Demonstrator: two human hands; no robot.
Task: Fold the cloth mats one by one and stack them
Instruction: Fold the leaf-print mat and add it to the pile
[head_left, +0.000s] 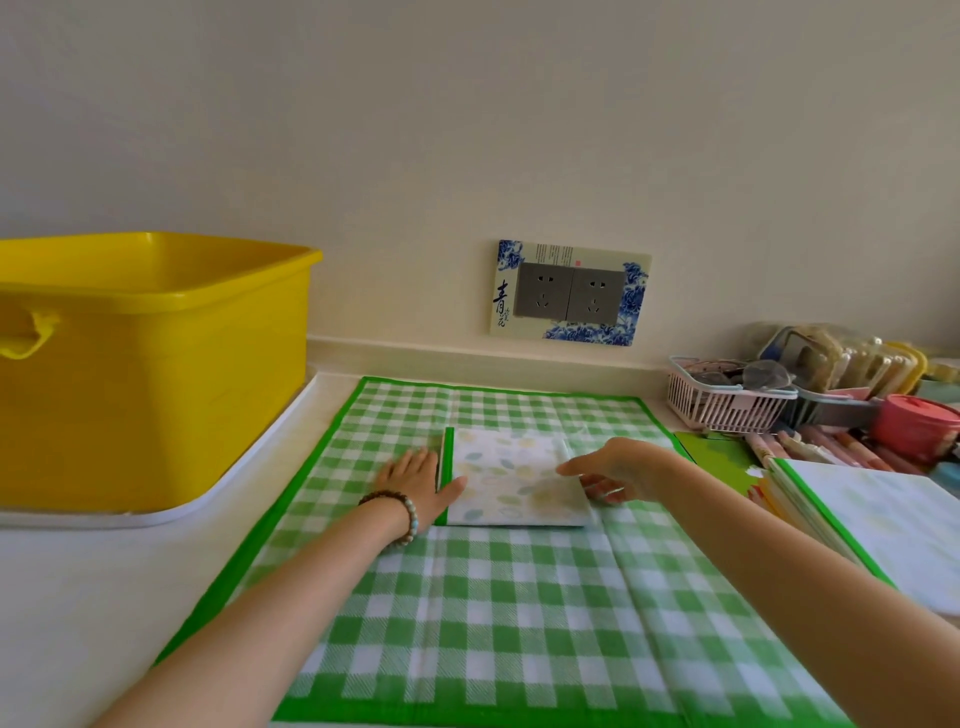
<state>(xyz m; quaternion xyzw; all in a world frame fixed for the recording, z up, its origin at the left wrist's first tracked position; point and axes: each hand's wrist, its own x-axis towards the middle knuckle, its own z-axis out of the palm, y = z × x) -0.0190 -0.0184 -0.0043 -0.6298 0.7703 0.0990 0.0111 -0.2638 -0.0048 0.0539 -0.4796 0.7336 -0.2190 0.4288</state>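
Observation:
A folded cloth mat (511, 475), its leaf-print side up and a green border on its left edge, lies on a large green-and-white checked mat (498, 618) spread flat on the counter. My left hand (418, 480) lies flat against the folded mat's left edge, with the thumb on its top. Fingers of my right hand (618, 473) curl around the folded mat's right edge. At the right lies a pile of unfolded mats (878, 525), pale side up with green borders.
A big yellow plastic tub (150, 364) stands on a white tray at the left. A pink basket (727, 395), a red lidded pot (917, 426) and packets crowd the back right. A double wall socket (569, 293) is on the wall behind.

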